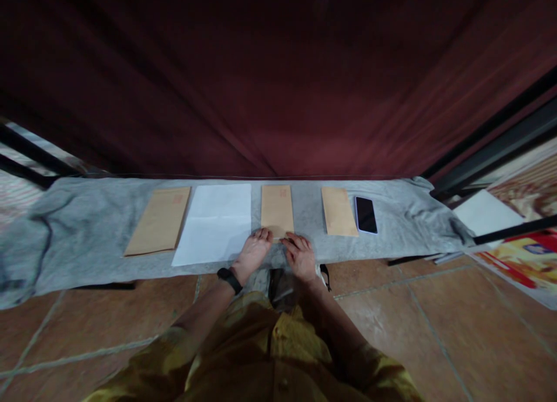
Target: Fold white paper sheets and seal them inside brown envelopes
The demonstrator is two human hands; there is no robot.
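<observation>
A brown paper envelope [277, 207] with small red print at its far end lies flat in front of me. Its near edge is between my hands. My left hand [253, 251], with a dark band at the wrist, has its fingers curled at the near left corner. At the near right corner, the bent fingers of my right hand [300, 254] grip the same edge. White paper sheets [217, 222] lie just left of my left hand. Right of my right hand is another brown envelope [338, 212], slightly turned.
A grey cloth [307, 207] covers the narrow table. More brown envelopes [160, 219] lie at the left, and a phone [366, 215] with a dark screen at the right. Dark red fabric [278, 100] hangs behind. Black metal bars [500, 138] flank it. Printed packaging [522, 257] is at the far right.
</observation>
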